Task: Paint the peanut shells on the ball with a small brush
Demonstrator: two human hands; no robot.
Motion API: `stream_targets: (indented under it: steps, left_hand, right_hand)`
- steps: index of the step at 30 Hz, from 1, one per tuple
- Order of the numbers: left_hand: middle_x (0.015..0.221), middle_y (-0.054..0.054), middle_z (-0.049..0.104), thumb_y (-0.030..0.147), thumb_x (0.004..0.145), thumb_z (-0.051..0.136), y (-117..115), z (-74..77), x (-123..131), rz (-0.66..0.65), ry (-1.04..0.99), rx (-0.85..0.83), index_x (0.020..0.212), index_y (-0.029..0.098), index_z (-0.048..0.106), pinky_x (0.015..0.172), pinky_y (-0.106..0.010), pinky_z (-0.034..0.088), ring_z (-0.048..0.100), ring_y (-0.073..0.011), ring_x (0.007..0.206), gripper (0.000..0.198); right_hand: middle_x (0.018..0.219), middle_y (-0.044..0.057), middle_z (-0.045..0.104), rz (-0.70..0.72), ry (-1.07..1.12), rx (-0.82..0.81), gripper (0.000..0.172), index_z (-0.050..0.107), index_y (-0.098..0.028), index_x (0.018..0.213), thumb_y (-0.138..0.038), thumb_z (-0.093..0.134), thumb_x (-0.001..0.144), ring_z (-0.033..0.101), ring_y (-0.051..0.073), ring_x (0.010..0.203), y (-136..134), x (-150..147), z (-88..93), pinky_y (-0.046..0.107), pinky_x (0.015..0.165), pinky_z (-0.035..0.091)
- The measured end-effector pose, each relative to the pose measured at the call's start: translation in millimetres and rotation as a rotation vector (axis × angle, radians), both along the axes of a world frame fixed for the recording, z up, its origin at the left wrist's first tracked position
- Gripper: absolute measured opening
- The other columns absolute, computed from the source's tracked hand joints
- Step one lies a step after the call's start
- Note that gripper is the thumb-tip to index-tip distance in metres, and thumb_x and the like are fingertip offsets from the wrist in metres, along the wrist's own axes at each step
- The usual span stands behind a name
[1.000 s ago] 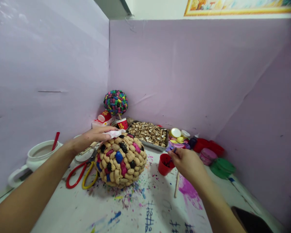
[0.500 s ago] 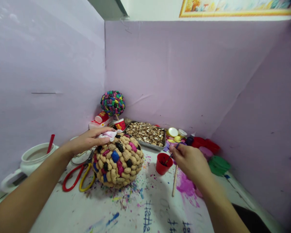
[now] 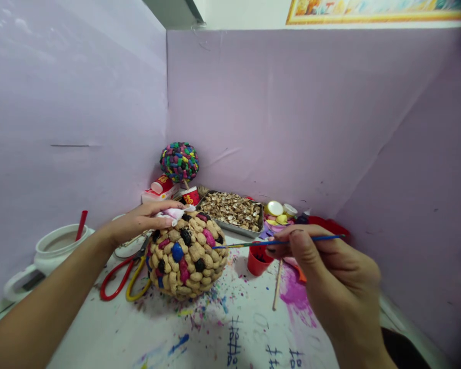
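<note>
A ball covered in peanut shells (image 3: 187, 254), some painted blue, pink and black, sits on the paint-spattered white table (image 3: 230, 333). My left hand (image 3: 141, 223) rests on its top, fingers pressed on a crumpled white tissue (image 3: 173, 212). My right hand (image 3: 326, 271) pinches a thin blue paintbrush (image 3: 276, 242) held level, its tip touching the ball's right side. A small red paint cup (image 3: 258, 260) stands just behind the brush.
A finished multicoloured shell ball (image 3: 179, 162) stands at the back by red cups. A metal tray of shells (image 3: 232, 210), paint lids (image 3: 275, 208), red and yellow scissors (image 3: 122, 279), a white jug (image 3: 51, 248) and a wooden stick (image 3: 277, 284) lie around. Purple walls enclose the table.
My right hand has lifted the brush out of the red cup, come nearer to me and brought the tip to the ball's right side. My left hand stays on top.
</note>
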State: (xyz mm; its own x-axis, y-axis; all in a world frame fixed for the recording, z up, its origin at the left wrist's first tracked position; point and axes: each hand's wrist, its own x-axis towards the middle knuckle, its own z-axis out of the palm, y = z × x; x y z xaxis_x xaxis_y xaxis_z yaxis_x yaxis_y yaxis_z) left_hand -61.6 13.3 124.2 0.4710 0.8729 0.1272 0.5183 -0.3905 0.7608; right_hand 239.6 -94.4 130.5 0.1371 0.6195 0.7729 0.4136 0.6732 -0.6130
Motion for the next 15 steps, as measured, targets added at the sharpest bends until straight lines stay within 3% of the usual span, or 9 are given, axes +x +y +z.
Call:
stream_targets:
  steps: [15]
  left_hand:
    - [0.134,-0.003,0.062,0.044,0.080,0.060,0.5,-3.4,0.6,-0.029,-0.038,-0.025,0.126,0.024,0.061,0.100,-0.037,0.045,0.053,-0.0313,0.123,0.050]
  right_hand:
    - [0.068,-0.001,0.073,-0.040,-0.204,0.090,0.017,0.068,-0.019,0.078,-0.021,0.055,0.091,0.067,0.010,0.056,8.0,-11.4,-12.7,0.018,0.048,0.051]
